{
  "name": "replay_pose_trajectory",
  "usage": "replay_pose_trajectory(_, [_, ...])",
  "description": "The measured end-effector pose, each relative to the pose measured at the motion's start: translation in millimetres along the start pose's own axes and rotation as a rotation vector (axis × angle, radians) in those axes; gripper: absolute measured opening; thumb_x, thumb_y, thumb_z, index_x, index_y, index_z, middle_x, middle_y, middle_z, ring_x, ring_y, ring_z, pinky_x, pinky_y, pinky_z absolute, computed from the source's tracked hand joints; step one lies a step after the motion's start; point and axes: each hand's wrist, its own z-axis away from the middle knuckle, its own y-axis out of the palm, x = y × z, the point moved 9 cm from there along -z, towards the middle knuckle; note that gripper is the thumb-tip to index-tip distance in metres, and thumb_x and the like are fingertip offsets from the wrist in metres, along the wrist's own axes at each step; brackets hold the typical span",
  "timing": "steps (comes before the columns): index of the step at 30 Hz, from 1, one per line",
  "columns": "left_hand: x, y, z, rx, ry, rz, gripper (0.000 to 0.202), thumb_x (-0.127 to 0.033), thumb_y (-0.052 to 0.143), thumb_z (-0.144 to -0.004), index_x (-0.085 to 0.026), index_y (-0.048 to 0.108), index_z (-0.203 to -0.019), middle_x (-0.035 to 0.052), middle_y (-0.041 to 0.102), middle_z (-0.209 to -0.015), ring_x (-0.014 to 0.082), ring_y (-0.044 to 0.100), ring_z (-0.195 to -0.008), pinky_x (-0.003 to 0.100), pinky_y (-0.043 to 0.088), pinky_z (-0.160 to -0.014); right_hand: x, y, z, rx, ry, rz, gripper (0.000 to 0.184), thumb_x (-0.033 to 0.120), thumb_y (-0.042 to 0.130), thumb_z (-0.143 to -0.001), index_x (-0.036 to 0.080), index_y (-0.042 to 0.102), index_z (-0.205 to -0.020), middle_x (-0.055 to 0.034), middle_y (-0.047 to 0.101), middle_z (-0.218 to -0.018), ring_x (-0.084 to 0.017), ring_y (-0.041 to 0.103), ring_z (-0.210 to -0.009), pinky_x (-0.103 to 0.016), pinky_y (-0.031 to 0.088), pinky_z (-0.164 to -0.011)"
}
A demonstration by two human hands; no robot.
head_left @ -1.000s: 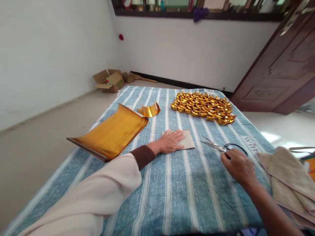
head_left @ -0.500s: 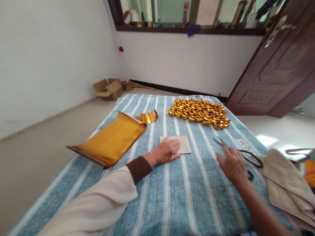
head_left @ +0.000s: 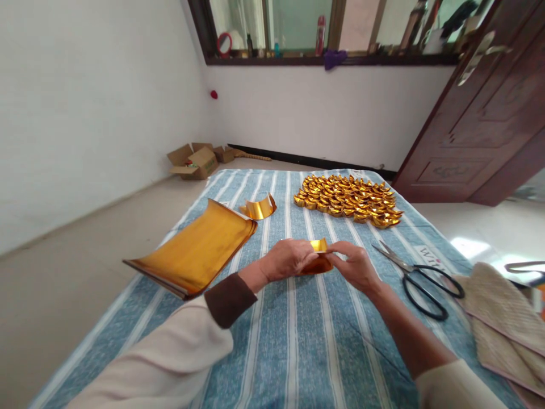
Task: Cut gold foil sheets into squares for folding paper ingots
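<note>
Between my two hands, a small sheet of gold foil paper (head_left: 318,265) is lifted and bent, its shiny gold side showing. My left hand (head_left: 288,259) grips its left part with the fingers closed. At its right edge my right hand (head_left: 353,263) pinches the paper between thumb and fingers. Black-handled scissors (head_left: 411,272) lie to the right of my right hand, blades partly apart. A stack of large gold foil sheets (head_left: 196,244) rests at the left, and a curled gold strip (head_left: 260,208) sits just beyond it. Many folded gold paper ingots (head_left: 349,199) cluster at the far right.
A blue and white striped cloth (head_left: 272,346) covers the table. A beige folded cloth (head_left: 506,318) lies at the right edge. Cardboard boxes (head_left: 198,162) stand on the floor beyond the far left corner. A brown door (head_left: 464,130) stands at the right.
My right hand has left the scissors on the table and moved left to the paper. The paper, flat with its pale side up before, is now raised and bent in both hands.
</note>
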Motion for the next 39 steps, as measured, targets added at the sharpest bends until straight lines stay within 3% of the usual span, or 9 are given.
replay_pose_trajectory(3, [17, -14.7, -10, 0.022, -0.124, 0.129, 0.029, -0.03, 0.046, -0.095, -0.017, 0.065, -0.078, 0.0035, 0.065, -0.079, 0.0176, 0.059, -0.075, 0.025, 0.041, -0.067, -27, -2, -9, -0.001, 0.284, -0.211, 0.017, 0.03, 0.059, -0.085, 0.018, 0.071, -0.083, -0.0021, 0.066, -0.076, -0.021, 0.062, -0.068, -0.026, 0.048, -0.06])
replay_pose_trajectory(6, [47, -16.0, -12, 0.017, -0.337, 0.268, 0.023, -0.024, 0.054, -0.086, -0.016, 0.063, -0.067, -0.0006, 0.06, -0.066, 0.0148, 0.055, -0.066, 0.024, 0.037, -0.062, -54, 9, -10, 0.068, 0.569, -0.296, 0.017, 0.029, 0.061, -0.08, 0.016, 0.068, -0.074, -0.001, 0.063, -0.063, -0.018, 0.059, -0.056, -0.02, 0.044, -0.047])
replay_pose_trajectory(13, [96, 13.2, 13, 0.002, -0.679, 0.322, 0.018, -0.012, 0.055, -0.076, -0.012, 0.059, -0.058, -0.0024, 0.05, -0.055, 0.0129, 0.051, -0.056, 0.021, 0.03, -0.048, -92, 35, -15, 0.255, 0.817, -0.282, 0.022, 0.009, 0.061, -0.077, 0.015, 0.056, -0.057, 0.0035, 0.051, -0.043, -0.011, 0.047, -0.034, -0.013, 0.031, -0.03])
replay_pose_trajectory(20, [105, 42.6, 35, 0.12, -0.908, 0.429, 0.011, -0.004, 0.058, -0.072, -0.012, 0.066, -0.074, -0.0025, 0.059, -0.056, 0.0132, 0.057, -0.047, 0.019, 0.037, -0.044, -108, 43, -28, 0.36, 0.856, -0.16, 0.02, -0.003, 0.062, -0.078, 0.013, 0.061, -0.067, 0.0041, 0.052, -0.042, -0.012, 0.049, -0.034, -0.013, 0.03, -0.029])
replay_pose_trajectory(24, [107, 42.3, 48, 0.123, -0.953, 0.366, 0.008, -0.011, 0.066, -0.071, -0.012, 0.066, -0.079, -0.0005, 0.061, -0.056, 0.0165, 0.06, -0.049, 0.021, 0.038, -0.046, -121, 47, -31, 0.338, 0.842, -0.057, 0.014, 0.0, 0.069, -0.081, 0.013, 0.063, -0.079, 0.0063, 0.049, -0.04, -0.013, 0.049, -0.033, -0.013, 0.027, -0.03])
replay_pose_trajectory(27, [108, 37.6, 55, 0.107, -0.963, 0.312, 0.013, -0.023, 0.07, -0.072, -0.014, 0.066, -0.081, 0.0014, 0.061, -0.054, 0.0205, 0.063, -0.057, 0.023, 0.04, -0.051, -127, 46, -30, 0.321, 0.833, 0.0, 0.018, 0.007, 0.074, -0.083, 0.013, 0.062, -0.071, 0.0064, 0.046, -0.038, -0.011, 0.047, -0.031, -0.013, 0.025, -0.03])
replay_pose_trajectory(32, [104, 32.6, 59, 0.078, -0.985, 0.317, 0.01, -0.025, 0.07, -0.073, -0.017, 0.066, -0.072, 0.0017, 0.061, -0.055, 0.0209, 0.065, -0.064, 0.023, 0.04, -0.056, -117, 49, -24, 0.361, 0.838, -0.053, 0.03, 0.015, 0.076, -0.084, 0.014, 0.058, -0.06, 0.0037, 0.05, -0.042, -0.01, 0.047, -0.032, -0.013, 0.028, -0.03])
replay_pose_trajectory(35, [102, 37.5, 60, 0.063, -1.013, 0.408, 0.008, -0.019, 0.067, -0.072, -0.016, 0.063, -0.066, -0.0008, 0.056, -0.048, 0.018, 0.061, -0.054, 0.022, 0.038, -0.051, -107, 55, -21, 0.386, 0.868, -0.131, 0.02, 0.006, 0.072, -0.08, 0.013, 0.06, -0.067, 0.0032, 0.054, -0.046, -0.011, 0.048, -0.033, -0.012, 0.031, -0.029])
replay_pose_trajectory(39, [101, 46.8, 62, 0.013, -1.05, 0.583, 0.014, -0.013, 0.063, -0.075, -0.014, 0.059, -0.061, -0.0057, 0.045, -0.04, 0.0119, 0.049, -0.039, 0.019, 0.032, -0.041, -101, 61, -17, 0.355, 0.892, -0.214, 0.021, -0.003, 0.062, -0.075, 0.014, 0.056, -0.064, 0.0059, 0.05, -0.043, -0.009, 0.043, -0.03, -0.011, 0.029, -0.027])
